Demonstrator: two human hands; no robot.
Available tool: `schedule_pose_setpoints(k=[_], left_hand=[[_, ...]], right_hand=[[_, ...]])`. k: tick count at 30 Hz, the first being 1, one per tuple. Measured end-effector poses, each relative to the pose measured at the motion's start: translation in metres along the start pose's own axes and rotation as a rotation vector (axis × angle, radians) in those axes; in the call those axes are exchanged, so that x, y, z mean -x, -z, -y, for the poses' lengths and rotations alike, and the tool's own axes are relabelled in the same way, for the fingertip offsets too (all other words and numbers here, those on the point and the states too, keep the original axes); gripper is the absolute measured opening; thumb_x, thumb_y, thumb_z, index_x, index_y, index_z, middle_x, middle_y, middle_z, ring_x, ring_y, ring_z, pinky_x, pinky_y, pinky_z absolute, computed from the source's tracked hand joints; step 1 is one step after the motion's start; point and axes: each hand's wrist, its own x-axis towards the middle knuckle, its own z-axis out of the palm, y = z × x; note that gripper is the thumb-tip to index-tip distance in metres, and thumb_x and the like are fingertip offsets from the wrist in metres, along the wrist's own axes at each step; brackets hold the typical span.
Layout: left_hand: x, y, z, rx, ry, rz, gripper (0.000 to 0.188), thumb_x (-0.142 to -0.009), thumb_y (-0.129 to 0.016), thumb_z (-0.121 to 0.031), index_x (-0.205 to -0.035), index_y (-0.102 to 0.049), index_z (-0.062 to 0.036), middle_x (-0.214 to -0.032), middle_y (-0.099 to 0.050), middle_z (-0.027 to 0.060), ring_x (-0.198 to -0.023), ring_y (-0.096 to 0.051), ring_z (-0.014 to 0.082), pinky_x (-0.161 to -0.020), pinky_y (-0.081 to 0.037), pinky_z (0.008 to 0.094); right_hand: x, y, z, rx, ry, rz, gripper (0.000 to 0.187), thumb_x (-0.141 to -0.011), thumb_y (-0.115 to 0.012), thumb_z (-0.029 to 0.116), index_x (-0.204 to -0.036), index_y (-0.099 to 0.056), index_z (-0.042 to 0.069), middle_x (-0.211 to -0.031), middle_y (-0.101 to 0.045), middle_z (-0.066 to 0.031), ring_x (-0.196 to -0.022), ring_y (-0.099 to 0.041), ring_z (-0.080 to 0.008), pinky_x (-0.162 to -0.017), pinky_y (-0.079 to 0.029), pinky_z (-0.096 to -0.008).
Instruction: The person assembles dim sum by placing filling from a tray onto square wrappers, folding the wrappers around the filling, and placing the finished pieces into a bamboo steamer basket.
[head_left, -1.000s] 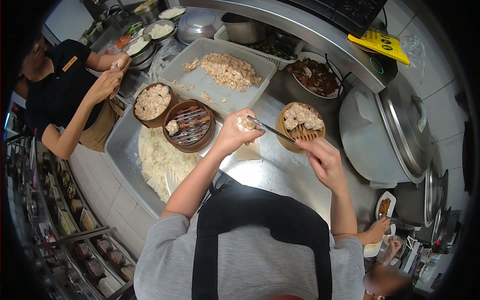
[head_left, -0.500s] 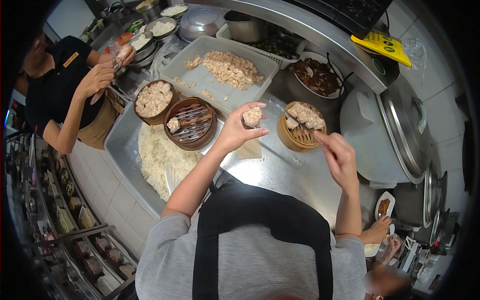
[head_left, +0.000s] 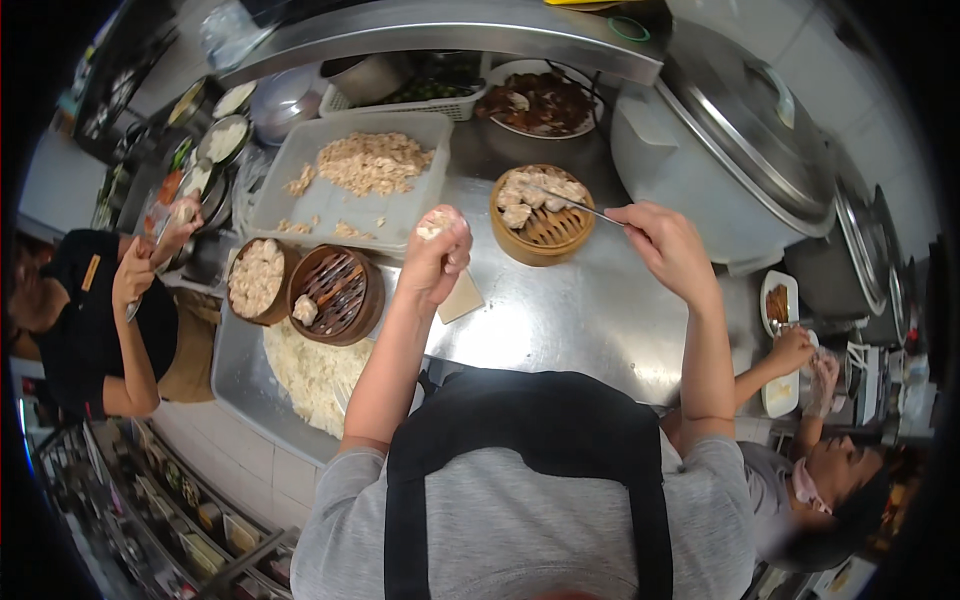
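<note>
Swung away from the left hand since a second ago: thin metal tool, tip now at the dumplings in the light steamer. Turned as well: whole view, with left fingers drawn closer together. Cupped inside that left hand, just left of the frame's centre: held dumpling, pale top showing, sides hidden by curled fingers. Pinched in the right hand, right of centre: near end of the tool.

Judged as the step in hand: shaping the filled dumpling by squeeze, perhaps while tidying or smoothing with the tool; tip contact impossible to confirm. Called for next, probably: gentle, even finger pressure and a free spot on bare slats, visible in the light steamer's lower right.

Lying just beside the left wrist: pale square wrapper, flat on the bench. Set further left: dark steamer with one dumpling, beside a filled steamer. Placed upper left: clear tub of filling. Possibly in the way: tub's near corner close to the left hand, and big lidded pot toward upper right.
</note>
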Motion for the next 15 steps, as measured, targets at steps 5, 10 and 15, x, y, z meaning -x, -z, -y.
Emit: schedule_pose_setpoints(k=[5, 10, 15], left_hand=[[-0.032, -0.005, 0.011, -0.165, -0.062, -0.09, 0.016, -0.086, -0.067, -0.013, -0.091, -0.052, -0.0094, -0.07, -0.052, 0.0003, -0.052, -0.042, 0.0069, -0.043, -0.03, 0.0211], [-0.056, -0.014, 0.018, -0.177, 0.115, -0.092, 0.031, -0.087, -0.066, -0.015, -0.111, -0.047, -0.0073, -0.107, -0.06, 0.0086, -0.095, -0.062, 0.0192, -0.073, -0.051, 0.0227], [-0.074, -0.022, 0.013, -0.327, 0.157, -0.019, 0.042, -0.085, -0.067, -0.014, -0.118, -0.045, -0.0029, -0.107, -0.061, 0.0104, -0.097, -0.062, 0.0221, -0.079, -0.053, 0.0316]], right_hand=[[0.003, -0.013, -0.028, 0.275, -0.072, 0.193, 0.017, -0.081, -0.055, 0.004, -0.093, -0.066, 0.004, -0.086, -0.065, -0.012, -0.08, -0.062, -0.0321, -0.069, -0.048, -0.0423], [-0.013, -0.021, -0.034, 0.403, -0.014, 0.265, 0.013, -0.078, -0.057, 0.005, -0.086, -0.067, 0.005, -0.083, -0.064, -0.0104, -0.08, -0.061, -0.0306, -0.068, -0.049, -0.0425], [-0.028, -0.034, -0.037, 0.509, 0.074, 0.302, 0.008, -0.074, -0.059, 0.004, -0.08, -0.064, 0.003, -0.08, -0.062, -0.0098, -0.083, -0.06, -0.0276, -0.068, -0.05, -0.0411]])
